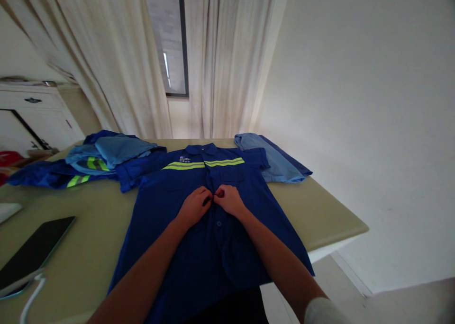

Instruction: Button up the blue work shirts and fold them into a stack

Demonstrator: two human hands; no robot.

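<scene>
A dark blue short-sleeved work shirt [167,238] lies face up, collar away from me, with a yellow and grey reflective band [223,162] across the chest. My left hand [196,204] and my right hand [229,199] meet at its front placket, fingers pinched on the two edges. The fingertips nearly touch, and whatever button sits between them is hidden. Below the hands a button [219,223] shows on the placket. The shirt's hem hangs over the near table edge.
Crumpled blue garments [106,156] lie at the back left, and folded blue clothing [273,160] at the back right. On the left of the table [334,215] rests a dark tablet [39,248] beside a white cable [33,298]. A wall [373,125] stands to the right.
</scene>
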